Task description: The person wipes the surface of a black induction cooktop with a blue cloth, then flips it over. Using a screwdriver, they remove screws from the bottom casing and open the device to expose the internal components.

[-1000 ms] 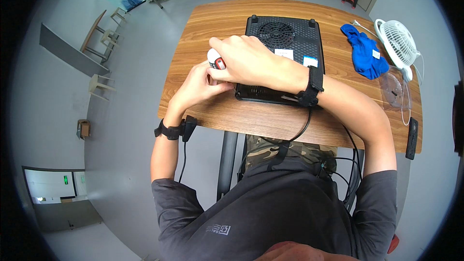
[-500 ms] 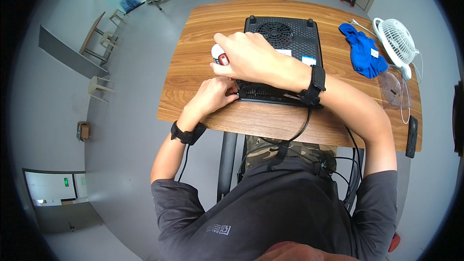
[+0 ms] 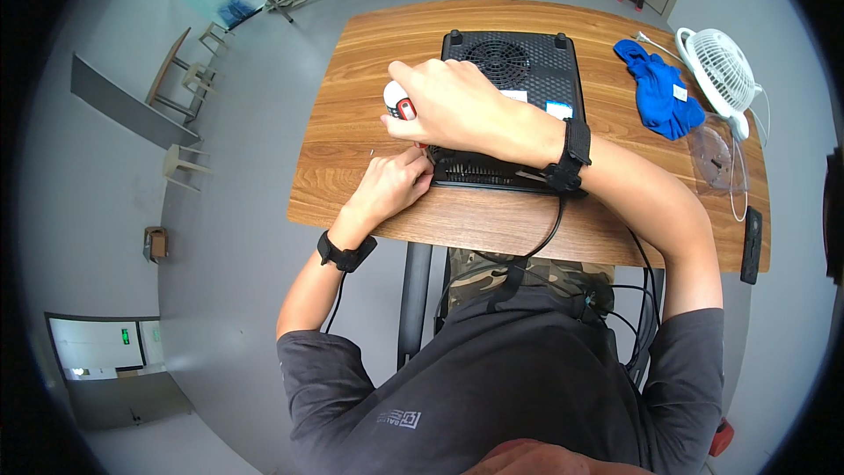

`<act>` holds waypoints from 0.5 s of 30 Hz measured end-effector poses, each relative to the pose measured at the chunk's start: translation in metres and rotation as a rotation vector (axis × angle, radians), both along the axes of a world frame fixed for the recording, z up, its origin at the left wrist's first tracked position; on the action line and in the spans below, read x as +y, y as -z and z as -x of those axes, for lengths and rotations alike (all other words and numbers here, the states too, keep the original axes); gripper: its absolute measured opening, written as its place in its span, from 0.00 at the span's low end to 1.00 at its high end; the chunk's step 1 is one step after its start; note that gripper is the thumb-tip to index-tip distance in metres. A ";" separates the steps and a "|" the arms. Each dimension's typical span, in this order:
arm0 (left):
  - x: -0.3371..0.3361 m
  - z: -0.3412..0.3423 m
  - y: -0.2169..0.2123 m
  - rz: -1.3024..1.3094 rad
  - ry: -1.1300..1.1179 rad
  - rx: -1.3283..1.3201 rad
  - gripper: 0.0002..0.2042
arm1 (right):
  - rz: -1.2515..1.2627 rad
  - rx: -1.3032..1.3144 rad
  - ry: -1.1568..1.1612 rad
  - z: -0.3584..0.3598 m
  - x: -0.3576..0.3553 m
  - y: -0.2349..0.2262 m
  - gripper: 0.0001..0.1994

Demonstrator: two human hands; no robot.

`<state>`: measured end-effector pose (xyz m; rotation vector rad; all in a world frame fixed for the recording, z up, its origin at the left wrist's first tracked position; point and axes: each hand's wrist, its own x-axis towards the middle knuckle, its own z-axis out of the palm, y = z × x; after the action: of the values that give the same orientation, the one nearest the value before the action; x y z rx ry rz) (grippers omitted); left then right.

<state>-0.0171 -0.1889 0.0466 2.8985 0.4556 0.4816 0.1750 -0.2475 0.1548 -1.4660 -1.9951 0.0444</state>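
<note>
The right hand (image 3: 457,110) is curled tight around a small white tool with a red button (image 3: 398,102), fingers fully wrapped so that only the rounded white end and the red patch poke out on the thumb side. Directly below that fist, the left hand (image 3: 391,186) rests on the brown wooden tabletop (image 3: 352,97), its fingertips (image 3: 422,167) pinched together right at the near left corner of the black flat plastic device with a round vent grille (image 3: 519,79); whether anything sits between those fingertips cannot be made out. The device lies flat under and beyond the right wrist, its ribbed near edge just beside the left fingers. A black wrist strap (image 3: 570,158) wraps the right forearm, with a black cable (image 3: 549,224) dropping from it over the table's near edge. Another black band (image 3: 345,255) circles the left wrist. Well off to the far side of the right arm lie a crumpled blue cloth (image 3: 659,92), a small white desk fan (image 3: 716,70), and a clear plastic cover (image 3: 712,154).
</note>
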 end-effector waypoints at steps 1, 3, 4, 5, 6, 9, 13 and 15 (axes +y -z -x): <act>0.000 0.000 0.001 -0.006 0.010 -0.008 0.05 | 0.005 -0.005 0.002 0.000 0.000 0.000 0.20; 0.001 0.001 0.002 -0.019 0.029 -0.026 0.05 | -0.007 -0.010 -0.003 0.001 -0.001 0.000 0.20; 0.002 0.001 0.004 -0.056 0.057 -0.019 0.05 | -0.013 -0.013 -0.005 0.002 -0.001 0.000 0.20; 0.003 0.001 0.006 -0.093 0.085 -0.012 0.05 | -0.019 -0.013 -0.005 0.002 0.000 0.001 0.20; 0.003 0.001 0.007 -0.130 0.113 -0.006 0.06 | -0.025 -0.012 -0.005 0.002 0.000 0.002 0.19; 0.007 0.003 0.007 -0.274 0.195 0.018 0.07 | -0.028 -0.011 -0.005 0.002 -0.001 0.002 0.20; 0.011 0.008 0.011 -0.344 0.258 0.024 0.05 | -0.016 -0.016 0.008 0.001 -0.001 0.002 0.20; 0.010 0.005 0.009 -0.342 0.269 0.008 0.03 | -0.013 -0.015 0.007 0.000 -0.001 0.001 0.20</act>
<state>-0.0221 -0.1791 0.0376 3.2190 -0.0248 0.5505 0.1749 -0.2488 0.1536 -1.4696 -1.9980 0.0177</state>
